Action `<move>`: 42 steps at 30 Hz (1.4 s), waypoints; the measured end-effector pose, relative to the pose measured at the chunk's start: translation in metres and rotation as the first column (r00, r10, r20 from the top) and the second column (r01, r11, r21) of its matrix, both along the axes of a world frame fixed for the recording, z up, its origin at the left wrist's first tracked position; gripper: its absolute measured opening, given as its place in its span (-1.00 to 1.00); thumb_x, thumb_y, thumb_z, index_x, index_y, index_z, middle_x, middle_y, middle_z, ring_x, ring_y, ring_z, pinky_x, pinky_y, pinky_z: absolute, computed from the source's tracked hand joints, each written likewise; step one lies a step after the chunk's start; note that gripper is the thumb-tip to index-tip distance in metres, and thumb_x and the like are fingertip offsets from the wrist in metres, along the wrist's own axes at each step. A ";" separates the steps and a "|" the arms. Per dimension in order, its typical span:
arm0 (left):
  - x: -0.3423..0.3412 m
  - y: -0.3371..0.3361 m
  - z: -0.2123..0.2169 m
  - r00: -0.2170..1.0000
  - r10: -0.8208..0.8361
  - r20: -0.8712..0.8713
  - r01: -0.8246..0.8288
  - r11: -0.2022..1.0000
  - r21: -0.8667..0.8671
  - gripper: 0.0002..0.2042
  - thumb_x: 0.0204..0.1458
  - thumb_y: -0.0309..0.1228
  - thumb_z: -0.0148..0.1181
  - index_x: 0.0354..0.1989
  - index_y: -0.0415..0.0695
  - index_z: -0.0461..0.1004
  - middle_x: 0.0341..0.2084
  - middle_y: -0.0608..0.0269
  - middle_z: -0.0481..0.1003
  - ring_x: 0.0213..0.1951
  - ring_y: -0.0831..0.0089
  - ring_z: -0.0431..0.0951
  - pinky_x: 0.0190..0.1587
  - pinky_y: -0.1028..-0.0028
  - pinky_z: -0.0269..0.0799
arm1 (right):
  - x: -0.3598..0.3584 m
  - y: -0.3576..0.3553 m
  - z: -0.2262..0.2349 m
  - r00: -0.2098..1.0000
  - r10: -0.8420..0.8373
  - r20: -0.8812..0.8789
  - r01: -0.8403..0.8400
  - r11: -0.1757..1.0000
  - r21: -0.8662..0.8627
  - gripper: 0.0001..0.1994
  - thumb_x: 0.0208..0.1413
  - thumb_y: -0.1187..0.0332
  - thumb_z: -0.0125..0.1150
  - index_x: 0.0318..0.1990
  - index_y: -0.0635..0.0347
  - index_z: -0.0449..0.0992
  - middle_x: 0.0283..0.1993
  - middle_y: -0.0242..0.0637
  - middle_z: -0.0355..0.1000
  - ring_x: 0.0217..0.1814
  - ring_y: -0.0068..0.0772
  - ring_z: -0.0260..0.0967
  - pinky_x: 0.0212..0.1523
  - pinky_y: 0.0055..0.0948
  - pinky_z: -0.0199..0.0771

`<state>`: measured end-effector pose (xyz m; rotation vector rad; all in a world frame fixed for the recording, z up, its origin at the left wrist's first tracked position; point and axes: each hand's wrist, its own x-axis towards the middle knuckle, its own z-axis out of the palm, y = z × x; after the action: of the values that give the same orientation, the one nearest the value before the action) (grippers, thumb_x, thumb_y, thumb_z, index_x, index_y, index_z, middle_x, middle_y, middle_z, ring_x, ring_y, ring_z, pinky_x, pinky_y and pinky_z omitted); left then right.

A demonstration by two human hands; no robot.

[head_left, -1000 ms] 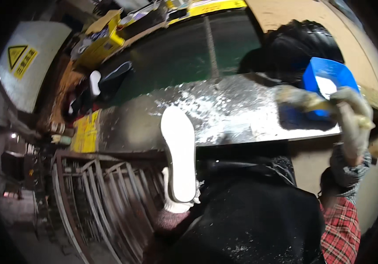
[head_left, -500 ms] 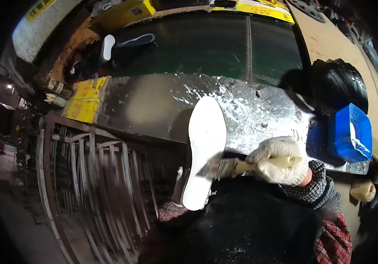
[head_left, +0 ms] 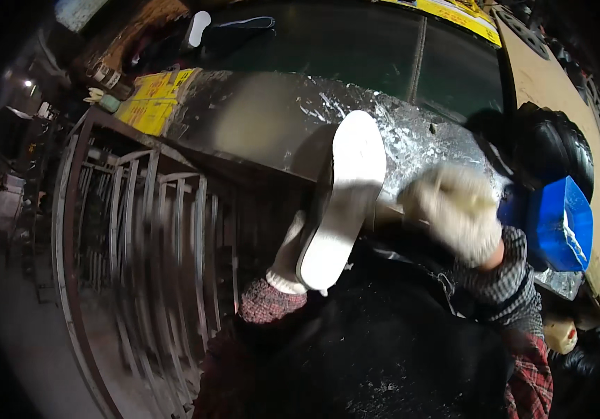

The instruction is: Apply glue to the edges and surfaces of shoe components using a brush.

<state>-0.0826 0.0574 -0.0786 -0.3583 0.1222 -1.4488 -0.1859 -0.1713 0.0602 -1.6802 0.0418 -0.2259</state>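
Glue-spattered metal bench (head_left: 272,119), shoe sole over its near edge.
Gloved left hand (head_left: 287,260) clamps the white shoe sole (head_left: 345,199) from beneath; gloved right hand (head_left: 459,213) beside it is blurred, fingers unreadable, blue tub (head_left: 558,223) just right.

Gloved left hand (head_left: 287,260) grips a white shoe sole (head_left: 344,195); blurred gloved right hand (head_left: 458,213) just beside it.

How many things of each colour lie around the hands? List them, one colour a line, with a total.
White: 2, the shoe sole held up by the gloved left hand, and a second sole far off on the green belt.
Blue: 1, the plastic bin beside the blurred right hand.
Yellow: 1, the label on the bench edge.
Total: 4
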 end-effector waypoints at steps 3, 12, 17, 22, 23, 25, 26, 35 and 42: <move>-0.004 -0.004 0.021 0.988 0.151 -0.017 -0.125 0.869 0.478 -0.29 0.18 0.24 -0.35 0.36 0.00 0.04 0.21 -0.23 0.21 0.03 -0.40 0.38 -0.34 -0.25 0.54 | -0.006 0.009 0.006 0.990 0.092 0.108 -0.071 0.980 -0.186 -0.86 0.08 0.38 0.27 -0.30 0.26 0.56 -0.35 -0.21 0.55 -0.34 -0.33 0.53 -0.30 -0.44 0.56; 0.003 -0.003 -0.004 0.977 0.036 0.209 -0.018 0.996 -0.085 -0.28 0.21 0.21 -0.38 0.30 -0.14 0.15 0.11 -0.20 0.35 0.03 -0.16 0.46 -0.23 -0.05 0.59 | -0.064 -0.027 -0.033 0.998 0.056 -0.024 -0.053 0.992 0.111 -0.84 0.04 0.42 0.32 -0.23 0.25 0.57 -0.25 -0.16 0.55 -0.18 -0.24 0.54 -0.18 -0.40 0.60; -0.003 0.011 -0.011 0.944 0.091 0.318 -0.174 0.954 0.245 -0.28 0.20 0.21 -0.29 0.33 -0.14 0.12 0.21 -0.17 0.24 0.22 -0.10 0.26 0.20 -0.05 0.24 | -0.019 -0.003 -0.041 0.928 0.336 0.159 -0.333 0.942 -0.044 -0.86 0.04 0.39 0.34 -0.29 0.25 0.59 -0.24 -0.13 0.56 -0.18 -0.20 0.53 -0.13 -0.29 0.56; 0.003 0.016 -0.032 0.985 0.103 0.136 -0.102 0.995 -0.014 -0.25 0.18 0.23 -0.31 0.36 -0.11 0.06 0.31 -0.17 0.08 0.29 -0.25 0.10 0.20 -0.16 0.19 | -0.002 -0.083 -0.068 0.930 -0.361 -0.076 0.365 0.930 0.054 -0.75 0.14 0.38 0.25 -0.06 0.26 0.51 -0.09 -0.27 0.47 -0.06 -0.50 0.42 -0.07 -0.51 0.46; 0.005 0.024 -0.041 0.968 0.126 0.215 -0.138 0.990 0.041 -0.26 0.19 0.23 -0.32 0.37 -0.09 0.05 0.32 -0.15 0.07 0.30 -0.24 0.09 0.19 -0.21 0.18 | 0.010 -0.078 -0.063 0.941 -0.338 0.027 0.338 0.941 0.003 -0.75 0.14 0.41 0.23 -0.04 0.27 0.50 -0.09 -0.27 0.46 -0.05 -0.49 0.40 -0.07 -0.52 0.44; 0.004 0.031 -0.041 0.995 0.102 0.018 -0.103 0.990 0.092 -0.27 0.18 0.25 -0.32 0.39 -0.01 0.01 0.34 -0.05 0.06 0.31 -0.15 0.11 0.16 -0.34 0.11 | 0.028 -0.064 -0.043 0.958 -0.137 0.253 0.231 0.890 -0.393 -0.75 0.12 0.51 0.20 -0.03 0.31 0.49 -0.16 -0.24 0.43 -0.09 -0.41 0.38 -0.11 -0.50 0.39; 0.004 0.035 -0.041 0.992 0.099 -0.079 -0.089 0.989 0.115 -0.27 0.18 0.25 -0.32 0.40 0.03 -0.01 0.35 0.00 0.06 0.31 -0.11 0.13 0.15 -0.41 0.08 | 0.029 -0.055 -0.030 0.956 0.051 0.289 0.154 0.749 -0.644 -0.73 0.07 0.56 0.20 -0.04 0.28 0.50 -0.27 -0.19 0.41 -0.25 -0.24 0.39 -0.25 -0.42 0.40; 0.011 0.034 -0.035 0.987 0.162 -0.018 -0.153 0.958 0.242 -0.29 0.17 0.25 -0.32 0.38 0.07 0.02 0.29 0.08 0.19 0.22 -0.03 0.30 0.03 -0.46 0.19 | -0.014 -0.017 -0.001 0.909 0.285 0.305 0.007 0.720 -0.694 -0.68 -0.07 0.43 0.38 -0.10 0.13 0.55 -0.31 -0.26 0.44 -0.34 -0.27 0.44 -0.37 -0.38 0.50; 0.058 -0.048 0.086 0.700 -0.122 0.704 -0.566 0.507 0.650 -0.44 0.19 0.11 -0.10 0.09 -0.15 0.36 -0.09 0.09 0.51 -0.31 0.19 0.57 -0.32 0.25 0.60 | -0.027 -0.003 0.029 0.845 0.394 0.360 0.083 0.570 -0.818 -0.76 0.03 0.36 0.08 -0.12 0.11 0.47 -0.27 -0.22 0.37 -0.29 -0.24 0.42 -0.37 -0.36 0.52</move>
<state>-0.0245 0.0098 0.0073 0.9771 0.1517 -0.9752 -0.2130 -0.1740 0.0891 -2.4819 -0.7450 -0.6224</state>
